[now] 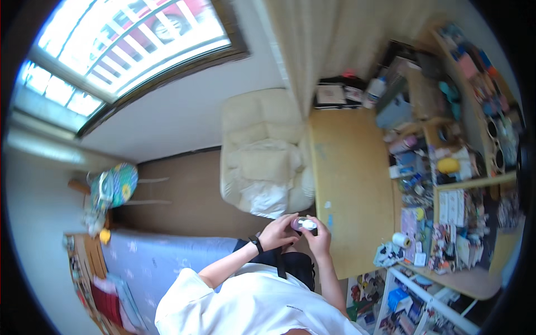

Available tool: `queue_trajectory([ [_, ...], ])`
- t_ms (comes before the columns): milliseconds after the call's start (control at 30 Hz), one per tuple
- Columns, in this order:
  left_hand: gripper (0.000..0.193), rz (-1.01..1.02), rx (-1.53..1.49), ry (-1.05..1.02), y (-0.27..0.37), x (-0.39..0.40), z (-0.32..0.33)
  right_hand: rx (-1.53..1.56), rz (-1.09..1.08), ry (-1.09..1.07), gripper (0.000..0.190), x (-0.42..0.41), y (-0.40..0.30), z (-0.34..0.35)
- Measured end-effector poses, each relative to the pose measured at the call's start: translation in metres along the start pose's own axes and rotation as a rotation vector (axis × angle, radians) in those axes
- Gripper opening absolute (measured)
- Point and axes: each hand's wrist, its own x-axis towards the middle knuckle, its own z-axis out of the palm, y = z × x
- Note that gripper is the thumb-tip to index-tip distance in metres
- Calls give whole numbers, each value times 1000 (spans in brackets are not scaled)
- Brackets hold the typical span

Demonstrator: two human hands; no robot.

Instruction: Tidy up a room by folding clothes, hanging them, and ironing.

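Note:
A small bottle [298,224], clear and pinkish with a white top, is held in front of my body, between both hands. My left hand [277,233], with a dark band on its wrist, has its fingers around the pinkish end. At the white end, my right hand [320,239] pinches with thumb and fingers. Bright glare on the white part hides its detail. Just beyond the hands stands a cream padded armchair [268,130], with a crumpled white sheet or bag [267,199] on its seat. To the right is the edge of a wooden desk [356,167].
Crowded shelves [456,184] with sunglasses, boxes and bottles line the right side. A white rack [431,297] stands below them. Left of me lies a bed with a blue-purple sheet [167,255]. A chair with a patterned green back [119,184] is by the wall, under a barred window [146,42].

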Motion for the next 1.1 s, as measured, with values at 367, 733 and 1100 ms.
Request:
queue_trajectory([
  [367, 39, -398, -6, 581, -28, -119, -38, -40, -312, -651, 33, -11, -78, 126],
  [733, 41, -854, 56, 1028, -113, -264, -122, -403, -358, -1055, 40, 31, -80, 279],
  [1100, 45, -1188, 198, 1365, -190, -411, -191, -747, -123, -1328, 45, 62, -51, 389],
])
